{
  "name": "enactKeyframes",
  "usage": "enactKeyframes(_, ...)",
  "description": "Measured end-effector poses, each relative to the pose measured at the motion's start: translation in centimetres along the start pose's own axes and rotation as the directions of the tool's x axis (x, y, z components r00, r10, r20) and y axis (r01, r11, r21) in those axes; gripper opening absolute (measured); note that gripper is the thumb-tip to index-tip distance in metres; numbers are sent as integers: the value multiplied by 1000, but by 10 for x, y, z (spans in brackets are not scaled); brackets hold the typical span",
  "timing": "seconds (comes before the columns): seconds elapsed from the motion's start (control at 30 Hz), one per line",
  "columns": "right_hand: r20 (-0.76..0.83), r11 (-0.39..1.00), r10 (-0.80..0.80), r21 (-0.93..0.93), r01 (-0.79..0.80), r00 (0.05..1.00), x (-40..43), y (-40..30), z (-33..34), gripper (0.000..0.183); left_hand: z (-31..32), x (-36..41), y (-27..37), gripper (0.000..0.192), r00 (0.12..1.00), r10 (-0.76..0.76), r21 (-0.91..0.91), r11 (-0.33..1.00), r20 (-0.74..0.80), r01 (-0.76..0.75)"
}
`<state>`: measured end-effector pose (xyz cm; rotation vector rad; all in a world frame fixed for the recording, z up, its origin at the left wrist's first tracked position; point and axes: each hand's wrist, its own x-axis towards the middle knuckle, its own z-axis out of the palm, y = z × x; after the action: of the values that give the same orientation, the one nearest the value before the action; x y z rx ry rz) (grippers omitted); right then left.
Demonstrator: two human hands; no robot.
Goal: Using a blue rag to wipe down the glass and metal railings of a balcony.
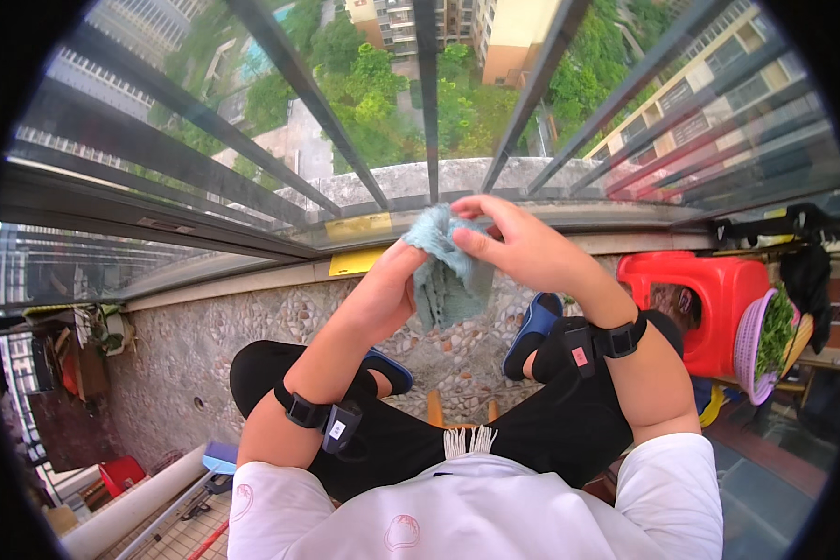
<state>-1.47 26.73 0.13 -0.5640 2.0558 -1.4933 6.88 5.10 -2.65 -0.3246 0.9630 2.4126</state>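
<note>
A light blue knitted piece (pixel 448 294), fuzzy and with a row of small holes, hangs in front of me above the pebbled floor. Its upper part is bunched over the fingers of my left hand (pixel 390 290), which hold it from the left and are mostly hidden under it. My right hand (pixel 507 241) is at the upper right of the knit. Its thumb lies on the folded edge, and the forefinger reaches over the top; the other fingers are largely out of sight.
Dark railing bars (pixel 428 105) and a low sill (pixel 280 280) run ahead of me. To my right a red plastic stool (pixel 707 280) stands beside a purple basket (pixel 747 343) with green leaves (pixel 772 336). A dustpan (pixel 220 458) lies at lower left.
</note>
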Motion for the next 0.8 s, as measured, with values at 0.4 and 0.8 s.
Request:
enactKeyframes(0.4, 231, 923, -83, -350, 162, 970, 23, 30, 25, 55, -41, -10, -14, 46, 975, -112, -40, 993, -190, 107)
enactKeyframes(0.8, 368, 927, 41, 332, -173, 929, 19, 40, 22, 64, -37, -18, 5, 34, 921, 306, 636, 767, -242, -88)
